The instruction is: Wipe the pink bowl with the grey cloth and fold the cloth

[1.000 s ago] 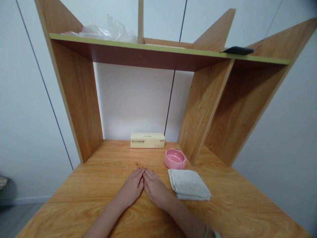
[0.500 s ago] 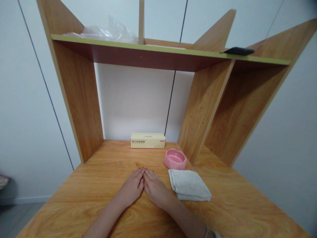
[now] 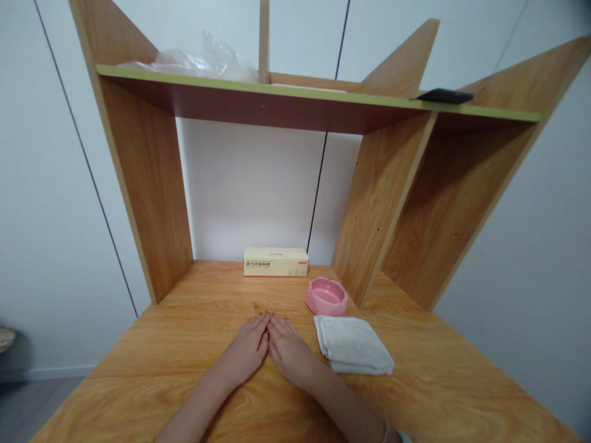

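My left hand (image 3: 245, 349) and my right hand (image 3: 289, 351) lie flat, palms down, side by side on the wooden desk (image 3: 152, 363), index fingers touching. Both hold nothing and their fingers are stretched out. A folded white cloth (image 3: 351, 344) lies just right of my right hand. Behind the cloth sits a pink ashtray-like dish (image 3: 325, 296). A long cream box (image 3: 276, 261) with red print stands at the back of the desk against the wall.
A wooden shelf unit rises from the desk, with side panels (image 3: 148, 184) left and right of the bay. On the top shelf (image 3: 277, 92) lie crumpled clear plastic (image 3: 203, 58) and a flat black object (image 3: 446, 95).
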{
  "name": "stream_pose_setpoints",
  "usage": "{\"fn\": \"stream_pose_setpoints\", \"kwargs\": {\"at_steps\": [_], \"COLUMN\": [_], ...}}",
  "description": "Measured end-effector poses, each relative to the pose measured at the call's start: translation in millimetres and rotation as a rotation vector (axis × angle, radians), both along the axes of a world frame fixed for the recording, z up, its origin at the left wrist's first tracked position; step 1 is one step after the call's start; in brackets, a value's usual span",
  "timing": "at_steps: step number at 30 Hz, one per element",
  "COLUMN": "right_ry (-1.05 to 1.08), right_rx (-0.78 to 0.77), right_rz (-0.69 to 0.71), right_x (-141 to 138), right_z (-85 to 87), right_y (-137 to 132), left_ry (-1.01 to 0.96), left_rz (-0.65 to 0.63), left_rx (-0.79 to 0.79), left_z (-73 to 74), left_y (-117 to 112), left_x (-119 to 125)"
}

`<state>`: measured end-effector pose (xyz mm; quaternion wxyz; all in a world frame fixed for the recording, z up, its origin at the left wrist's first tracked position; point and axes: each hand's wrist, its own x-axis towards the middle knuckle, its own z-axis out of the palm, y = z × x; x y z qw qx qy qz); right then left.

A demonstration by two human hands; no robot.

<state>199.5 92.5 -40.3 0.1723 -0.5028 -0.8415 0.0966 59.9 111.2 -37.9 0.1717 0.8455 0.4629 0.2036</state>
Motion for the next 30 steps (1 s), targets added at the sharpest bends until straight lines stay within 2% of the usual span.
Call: {"fn": "stream_pose_setpoints", "kwargs": {"at_steps": [30], "right_ry": [-0.004], "right_rx": [-0.004], "right_rz": [0.005], "right_x": [0.3], "right_z": [-0.9], "right_y": [0.7], "left_ry": [-0.042], "left_rz": [0.000], "left_rx": [0.022], "left_z": [-3.9], "left_y": [0.5], "left_x": [-1.1]}}
